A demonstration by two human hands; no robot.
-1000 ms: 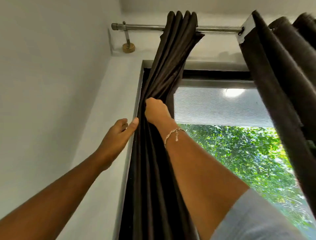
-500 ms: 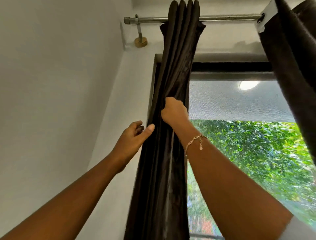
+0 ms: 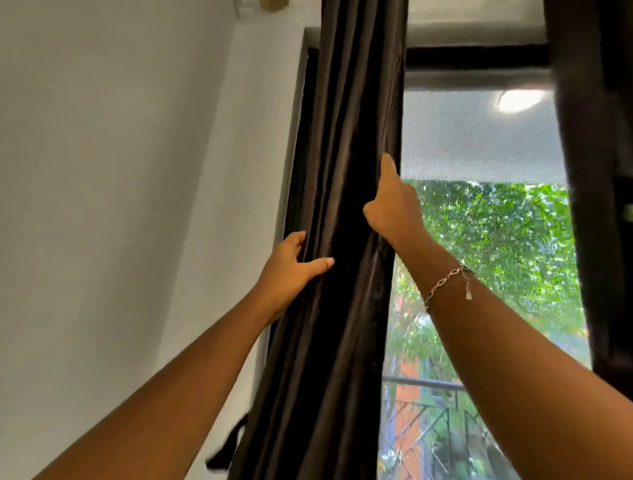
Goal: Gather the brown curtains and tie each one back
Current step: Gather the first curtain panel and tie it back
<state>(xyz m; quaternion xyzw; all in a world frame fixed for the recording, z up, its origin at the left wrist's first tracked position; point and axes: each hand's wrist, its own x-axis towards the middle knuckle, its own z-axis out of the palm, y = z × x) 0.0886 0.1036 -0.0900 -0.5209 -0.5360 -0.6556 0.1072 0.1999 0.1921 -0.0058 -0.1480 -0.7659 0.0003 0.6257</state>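
The left brown curtain (image 3: 346,144) hangs bunched into tight folds at the window's left side. My left hand (image 3: 291,265) wraps its left edge, thumb across the front and fingers behind the folds. My right hand (image 3: 390,202) grips the curtain's right edge higher up, thumb pointing upward along the fabric; a chain bracelet sits on that wrist. A second brown curtain (image 3: 592,171) hangs at the far right, apart from both hands. A dark strip of fabric (image 3: 227,448), possibly a tie-back, dangles by the wall at the lower left.
A white wall (image 3: 120,171) runs along the left, close to the curtain. The window (image 3: 479,212) shows a mesh screen, green trees and a railing outside. The brass rod bracket (image 3: 272,4) peeks in at the top edge.
The view has dropped, so the rod has left the frame. My left hand has closed around the curtain's left edge. My right hand has shifted from the front folds to the right edge.
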